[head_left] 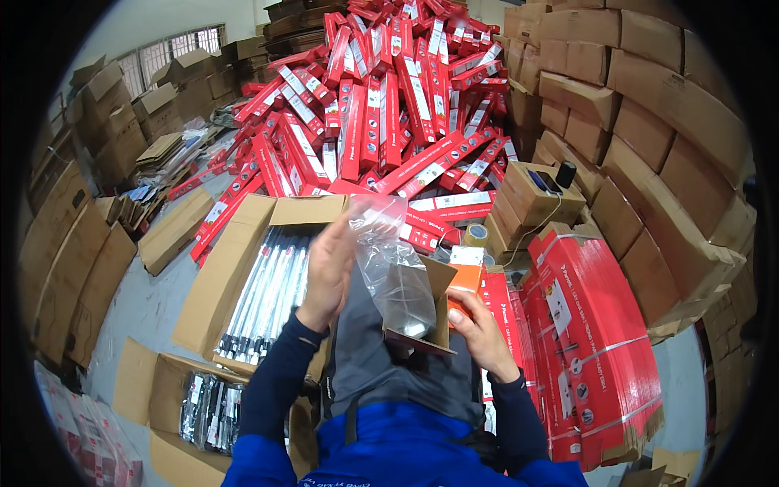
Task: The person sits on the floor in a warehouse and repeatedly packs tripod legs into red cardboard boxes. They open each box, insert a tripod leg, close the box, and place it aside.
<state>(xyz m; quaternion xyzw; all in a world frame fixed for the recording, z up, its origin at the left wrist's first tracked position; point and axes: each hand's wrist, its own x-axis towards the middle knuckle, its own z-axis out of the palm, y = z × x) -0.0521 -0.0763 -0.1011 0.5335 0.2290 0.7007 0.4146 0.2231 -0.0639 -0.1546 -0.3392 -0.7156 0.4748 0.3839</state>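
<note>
A small open cardboard box (439, 280) rests on my lap, tilted, and a clear plastic bag (398, 276) rises out of it. My right hand (485, 334) grips the box at its right side, thumb toward me. On the left, my left hand (327, 272) is raised with its fingers stretched upward beside the bag's top; the fingertips are slightly blurred, and nothing shows in the palm. Something shiny lies low inside the bag, too unclear to name. Just beyond my right hand is an orange box (465, 277) with a white end.
A long carton (235, 264) of wrapped rods and a lower carton (150, 381) of black wrapped parts stand at left. Strapped red flat cartons (592, 341) stand at right. Ahead rises a heap of red boxes (389, 122); a tape roll (476, 235) lies before it.
</note>
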